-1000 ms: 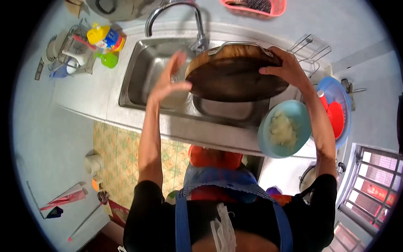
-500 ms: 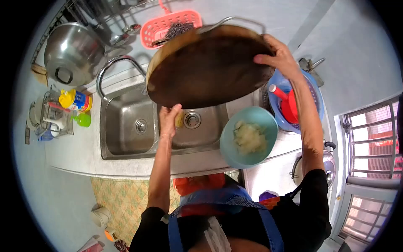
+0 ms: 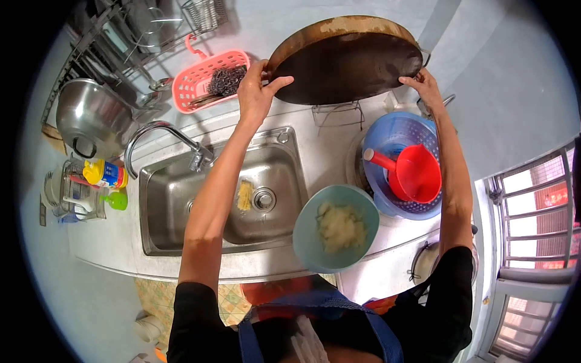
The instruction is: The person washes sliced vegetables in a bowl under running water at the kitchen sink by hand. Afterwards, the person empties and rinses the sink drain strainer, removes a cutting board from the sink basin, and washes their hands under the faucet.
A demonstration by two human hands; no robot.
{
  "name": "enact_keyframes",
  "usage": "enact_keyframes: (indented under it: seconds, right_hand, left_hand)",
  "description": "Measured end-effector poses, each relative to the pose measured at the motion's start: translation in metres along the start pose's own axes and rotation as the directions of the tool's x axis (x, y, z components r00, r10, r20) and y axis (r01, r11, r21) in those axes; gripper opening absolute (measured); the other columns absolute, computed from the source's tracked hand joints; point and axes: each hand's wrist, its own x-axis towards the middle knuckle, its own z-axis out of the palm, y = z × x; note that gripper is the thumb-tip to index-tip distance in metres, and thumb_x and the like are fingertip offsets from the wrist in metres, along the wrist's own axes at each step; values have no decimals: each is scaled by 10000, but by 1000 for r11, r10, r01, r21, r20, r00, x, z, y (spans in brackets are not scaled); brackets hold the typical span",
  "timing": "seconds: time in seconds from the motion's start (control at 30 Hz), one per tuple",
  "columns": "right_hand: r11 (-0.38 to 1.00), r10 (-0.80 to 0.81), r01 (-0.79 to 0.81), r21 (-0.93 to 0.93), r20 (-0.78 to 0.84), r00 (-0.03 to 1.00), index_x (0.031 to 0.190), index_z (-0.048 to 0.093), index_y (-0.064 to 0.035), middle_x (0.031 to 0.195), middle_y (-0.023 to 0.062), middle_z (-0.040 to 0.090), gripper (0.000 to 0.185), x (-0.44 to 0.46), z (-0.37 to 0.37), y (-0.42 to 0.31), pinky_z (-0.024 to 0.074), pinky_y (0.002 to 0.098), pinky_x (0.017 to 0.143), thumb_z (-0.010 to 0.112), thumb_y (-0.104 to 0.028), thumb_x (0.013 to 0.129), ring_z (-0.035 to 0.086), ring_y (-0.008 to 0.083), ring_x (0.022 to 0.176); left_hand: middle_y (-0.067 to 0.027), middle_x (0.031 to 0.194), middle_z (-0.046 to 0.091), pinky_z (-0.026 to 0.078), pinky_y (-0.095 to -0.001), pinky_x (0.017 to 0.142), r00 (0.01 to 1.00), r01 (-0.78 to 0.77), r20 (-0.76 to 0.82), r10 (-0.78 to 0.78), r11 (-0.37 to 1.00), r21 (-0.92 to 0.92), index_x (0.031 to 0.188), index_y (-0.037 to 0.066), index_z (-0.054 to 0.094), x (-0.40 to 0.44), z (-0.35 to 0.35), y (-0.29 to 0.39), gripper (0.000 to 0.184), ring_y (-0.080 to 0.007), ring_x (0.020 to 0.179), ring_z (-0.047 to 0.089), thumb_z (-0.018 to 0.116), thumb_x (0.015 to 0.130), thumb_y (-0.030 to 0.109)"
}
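Observation:
A large round pan (image 3: 348,66) with a dark, stained face and a scorched brown side is held up in the air near the back wall. My left hand (image 3: 257,94) grips its left rim, thumb pressed on the dark face. On the right rim, my right hand (image 3: 425,89) closes around the edge beside a metal loop handle. Just below the pan, a small wire rack (image 3: 338,114) stands on the counter behind the sink. A yellow scrubber (image 3: 245,195) lies in the right sink basin (image 3: 284,227) next to the drain.
A teal bowl (image 3: 302,242) with pale, translucent contents sits right of the sink. Behind it is a blue colander (image 3: 378,130) with a red dipper (image 3: 416,174). A pink basket (image 3: 181,91) hangs at the back, right of a steel pot (image 3: 94,112). The faucet (image 3: 158,126) arches over the sink.
The pan has moved from over the sink to the right and back, above the wire rack. My left hand has shifted from its lower edge to its left rim. The scrubber now shows fully.

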Motion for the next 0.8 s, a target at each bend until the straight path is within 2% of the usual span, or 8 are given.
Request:
enact_keyframes:
  seconds: [0.13, 0.2, 0.27, 0.33, 0.6, 0.67, 0.73, 0.8]
  right_hand:
    - [992, 26, -20, 126, -48, 998, 909, 571, -11, 898, 40, 582, 292, 10, -1, 60, 415, 258, 765, 715, -122, 680, 525, 118, 835]
    - [943, 276, -286, -168, -81, 958, 834, 565, -21, 735, 4, 556, 251, 22, -13, 108, 417, 254, 598, 727, -127, 673, 504, 105, 650]
    - [940, 249, -272, -207, -130, 960, 776, 552, -35, 600, -21, 491, 207, 20, 1, 117, 361, 254, 463, 714, -100, 667, 443, 93, 513]
    - [950, 308, -292, 112, -174, 935, 748, 550, -33, 566, -21, 478, 158, 24, 12, 117, 341, 235, 433, 683, -54, 666, 433, 86, 481]
    - [909, 406, -381, 168, -160, 900, 854, 502, 25, 739, 38, 550, 220, 7, 23, 101, 411, 233, 509, 626, -24, 678, 497, 112, 587]
    - [815, 537, -575, -65, -288, 793, 1083, 384, -50, 931, 70, 566, 472, 5, 18, 117, 431, 314, 782, 642, -131, 696, 537, 191, 883]
    - [828, 496, -546, -129, -288, 819, 1185, 348, -25, 1058, 112, 530, 580, -7, 13, 116, 400, 317, 838, 635, -174, 702, 504, 238, 989]
    - [879, 202, -327, -348, -349, 915, 1151, 364, 82, 1059, 213, 516, 571, -32, 19, 89, 430, 318, 790, 643, -119, 695, 522, 246, 956]
  left_hand:
    - [-98, 842, 614, 450, -271, 665, 987, 93, 105, -119, 969, 228, 982, 0, 580, 9, 27, -12, 503, -162, 728, 575, 721, 657, 358]
    - [-135, 806, 604, 443, -330, 627, 984, 100, 123, -129, 972, 214, 928, -15, 589, 10, 42, -32, 519, -229, 682, 563, 741, 616, 371]
    - [-140, 827, 600, 438, -343, 667, 985, 86, 119, -122, 959, 269, 945, -17, 582, 9, 54, -38, 526, -257, 732, 564, 731, 628, 376]
    - [-138, 848, 594, 431, -355, 697, 983, 72, 135, -122, 944, 322, 959, -14, 578, 17, 58, -40, 535, -275, 791, 561, 713, 642, 395]
    - [-187, 1054, 538, 465, -333, 723, 985, -29, 168, -47, 904, 427, 1129, -11, 491, 1, 58, -53, 653, -262, 889, 561, 678, 691, 436]
    - [-190, 1094, 509, 467, -334, 750, 990, -22, 138, -33, 926, 377, 1164, -10, 460, -15, 54, -62, 655, -265, 928, 552, 686, 700, 393]
    - [-192, 1134, 480, 469, -335, 776, 995, -19, 101, -15, 943, 332, 1198, -9, 429, -32, 42, -69, 662, -269, 967, 543, 694, 709, 350]
    - [-167, 1203, 403, 464, -342, 769, 971, 147, 173, -165, 983, 114, 1226, 6, 395, -66, 16, -65, 627, -287, 969, 534, 681, 726, 253]
